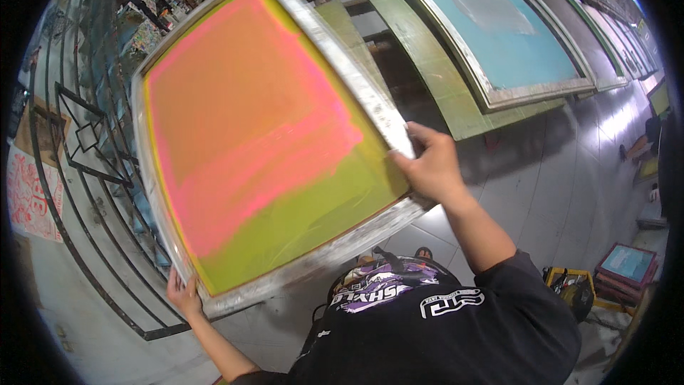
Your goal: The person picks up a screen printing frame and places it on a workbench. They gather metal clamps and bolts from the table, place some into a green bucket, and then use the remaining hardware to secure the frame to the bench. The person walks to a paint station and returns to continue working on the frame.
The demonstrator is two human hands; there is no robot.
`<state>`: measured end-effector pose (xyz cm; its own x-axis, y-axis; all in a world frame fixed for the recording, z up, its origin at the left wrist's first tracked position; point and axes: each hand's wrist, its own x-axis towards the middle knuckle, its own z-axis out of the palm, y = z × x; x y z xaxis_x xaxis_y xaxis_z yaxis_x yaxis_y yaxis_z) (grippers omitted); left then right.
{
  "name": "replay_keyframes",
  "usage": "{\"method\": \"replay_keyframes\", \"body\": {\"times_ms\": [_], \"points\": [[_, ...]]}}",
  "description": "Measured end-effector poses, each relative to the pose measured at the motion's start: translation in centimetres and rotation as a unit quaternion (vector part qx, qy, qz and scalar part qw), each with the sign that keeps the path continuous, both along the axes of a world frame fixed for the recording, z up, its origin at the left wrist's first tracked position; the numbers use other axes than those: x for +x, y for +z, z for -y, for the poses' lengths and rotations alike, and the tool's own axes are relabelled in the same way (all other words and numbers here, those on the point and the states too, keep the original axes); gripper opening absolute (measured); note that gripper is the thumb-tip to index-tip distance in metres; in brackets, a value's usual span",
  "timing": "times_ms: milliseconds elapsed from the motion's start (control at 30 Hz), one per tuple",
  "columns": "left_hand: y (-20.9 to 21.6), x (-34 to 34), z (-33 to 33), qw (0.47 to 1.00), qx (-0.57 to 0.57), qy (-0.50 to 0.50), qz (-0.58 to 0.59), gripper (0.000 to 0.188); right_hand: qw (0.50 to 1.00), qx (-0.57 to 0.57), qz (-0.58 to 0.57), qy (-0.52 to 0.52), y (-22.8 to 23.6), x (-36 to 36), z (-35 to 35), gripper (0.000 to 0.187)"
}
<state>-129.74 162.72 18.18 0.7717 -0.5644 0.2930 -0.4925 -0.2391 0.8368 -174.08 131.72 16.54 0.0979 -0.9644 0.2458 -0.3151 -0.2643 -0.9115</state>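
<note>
A large screen printing frame (pixel 242 100) is held up in front of me, tilted, its pale metal border smudged with ink. Its mesh is yellow-green, with pink ink smeared over it and an orange-brown area across the upper part. My left hand (pixel 185 294) grips the border at the near left corner, thumb on the front face. At the right side, near the lower right corner, my right hand (pixel 431 167) clasps the border, with the fingers partly behind it. The back of the frame is hidden.
A blue-mesh screen frame (pixel 499 28) lies on greenish boards (pixel 420 64) at the far right, with more frames beyond it. Black metal railing (pixel 85 192) runs along the left. A yellow crate (pixel 570 281) and a small reddish frame (pixel 627 264) sit low on the right.
</note>
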Motion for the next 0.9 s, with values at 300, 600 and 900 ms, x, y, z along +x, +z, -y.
{"method": "replay_keyframes", "body": {"times_ms": [300, 600, 900], "points": [[3.6, 0.2, 18.8, 0.975, 0.005, -0.22, -0.02, 0.053, 0.984, 0.044, -0.087, -0.152, 4.5, -6.2, 4.9, 0.049], [14.3, -15.3, 32.0, 0.947, 0.035, -0.297, 0.116, 0.026, 0.975, 0.017, -0.113, -0.19, 10.2, -23.5, 6.2, 0.043], [13.2, -33.5, 38.3, 0.931, -0.017, -0.34, 0.133, 0.029, 0.974, 0.016, -0.005, -0.225, 9.7, -41.1, 5.1, 0.028]]}}
